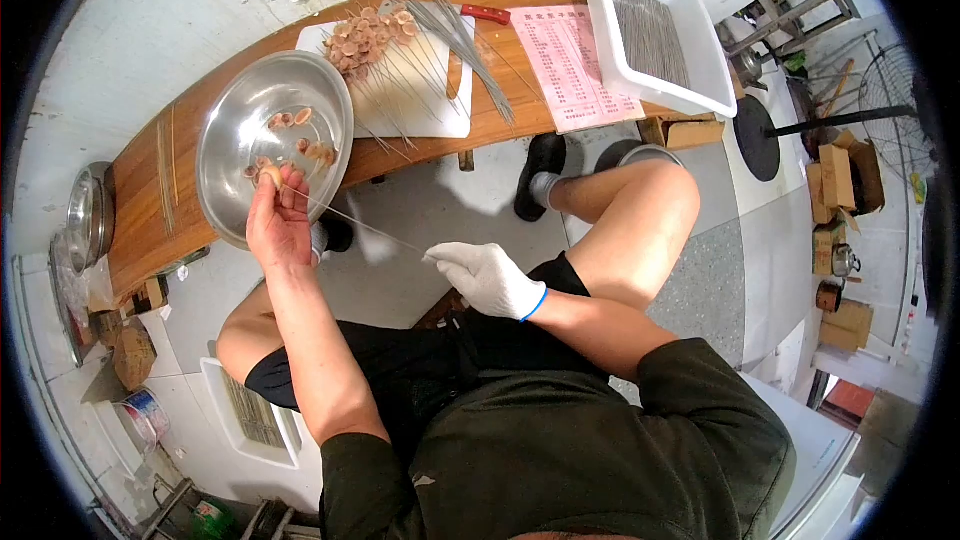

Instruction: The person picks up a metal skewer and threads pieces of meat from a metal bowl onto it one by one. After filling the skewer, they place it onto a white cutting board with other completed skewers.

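Note:
My bare left hand (278,225) is over the near edge of a large steel bowl (222,130), pinching a small pinkish-brown food slice at the tip of a thin metal skewer (360,223). In a white glove with a blue cuff, my right hand (485,278) grips the skewer's other end above my lap. The skewer runs slantwise between both hands. Several loose slices (303,117) lie in the bowl. On the white cutting board (420,105) is a heap of skewered slices (365,43), their metal shafts fanned toward me.
A bundle of bare skewers (465,50) and a red-handled knife (486,14) lie by the board. Right of them are a pink printed sheet (565,60) and a white bin of skewers (650,40). Another white bin (245,410) is on the floor at left. A fan (840,122) stands at right.

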Tool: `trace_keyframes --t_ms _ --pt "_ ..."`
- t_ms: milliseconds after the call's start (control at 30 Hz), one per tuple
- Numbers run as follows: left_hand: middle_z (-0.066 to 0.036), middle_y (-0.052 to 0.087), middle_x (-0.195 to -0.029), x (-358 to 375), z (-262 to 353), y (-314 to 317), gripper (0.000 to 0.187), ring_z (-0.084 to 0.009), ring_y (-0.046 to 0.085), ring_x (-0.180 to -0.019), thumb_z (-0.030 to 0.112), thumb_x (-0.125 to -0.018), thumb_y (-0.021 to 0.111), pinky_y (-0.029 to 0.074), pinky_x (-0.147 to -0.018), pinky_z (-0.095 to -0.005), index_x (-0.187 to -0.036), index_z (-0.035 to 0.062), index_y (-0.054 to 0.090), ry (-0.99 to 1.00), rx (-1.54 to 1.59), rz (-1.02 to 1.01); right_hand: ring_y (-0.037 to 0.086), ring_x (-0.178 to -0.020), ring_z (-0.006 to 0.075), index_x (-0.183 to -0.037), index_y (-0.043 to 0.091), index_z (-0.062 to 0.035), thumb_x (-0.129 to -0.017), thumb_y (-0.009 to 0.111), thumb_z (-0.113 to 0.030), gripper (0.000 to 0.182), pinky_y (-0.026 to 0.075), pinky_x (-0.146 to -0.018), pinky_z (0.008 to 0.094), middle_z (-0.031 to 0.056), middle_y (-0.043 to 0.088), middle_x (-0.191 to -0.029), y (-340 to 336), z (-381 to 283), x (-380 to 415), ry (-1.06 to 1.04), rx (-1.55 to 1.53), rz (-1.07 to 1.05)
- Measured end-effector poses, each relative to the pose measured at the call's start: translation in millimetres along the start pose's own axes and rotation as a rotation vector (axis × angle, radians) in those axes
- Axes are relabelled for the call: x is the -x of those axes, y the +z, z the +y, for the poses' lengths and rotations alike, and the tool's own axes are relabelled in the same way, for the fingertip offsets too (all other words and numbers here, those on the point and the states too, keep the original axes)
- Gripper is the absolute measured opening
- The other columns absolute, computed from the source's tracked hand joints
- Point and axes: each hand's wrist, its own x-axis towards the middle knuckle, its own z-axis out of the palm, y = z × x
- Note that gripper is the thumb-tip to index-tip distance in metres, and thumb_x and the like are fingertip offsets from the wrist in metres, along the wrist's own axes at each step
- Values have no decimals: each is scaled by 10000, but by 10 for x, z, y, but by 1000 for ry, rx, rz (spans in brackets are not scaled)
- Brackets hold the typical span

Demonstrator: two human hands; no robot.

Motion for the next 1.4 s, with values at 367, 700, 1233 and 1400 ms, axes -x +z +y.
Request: trace_keyframes --t_ms 367,700,1233,1400 --pt "-112 643 -1050 -19 63 -86 282 -192 629 -943 223 -976 485 492 -903 -346 -1164 21 542 -33 160 -146 653 -978 242 -1090 618 35 -925 519 -121 248 492 -857 318 169 676 -1028 -22 -174 -34 89 -79 -43" --pt "-90 665 -1023 72 -21 -166 232 -185 641 -920 214 -957 518 513 -879 -359 -1071 32 605 -78 147 -95 658 -979 250 -1087 622 29 -914 527 -110 241 499 -846 318 174 673 -1031 156 -40 140 127 -52 -1" --pt "-85 670 -907 87 -240 -130 192 -177 648 -802 189 -956 533 547 -805 -344 -1007 26 619 -76 161 -34 665 -969 255 -1092 617 38 -909 529 -94 242 513 -841 325 177 675 -1032 172 161 223 54 -44 14" --pt "-91 670 -906 71 -299 -161 191 -182 652 -797 182 -955 533 553 -799 -346 -1009 20 617 -70 184 -67 668 -958 234 -1089 613 40 -916 524 -91 235 514 -837 313 169 680 -1019 153 95 207 90 -60 0"
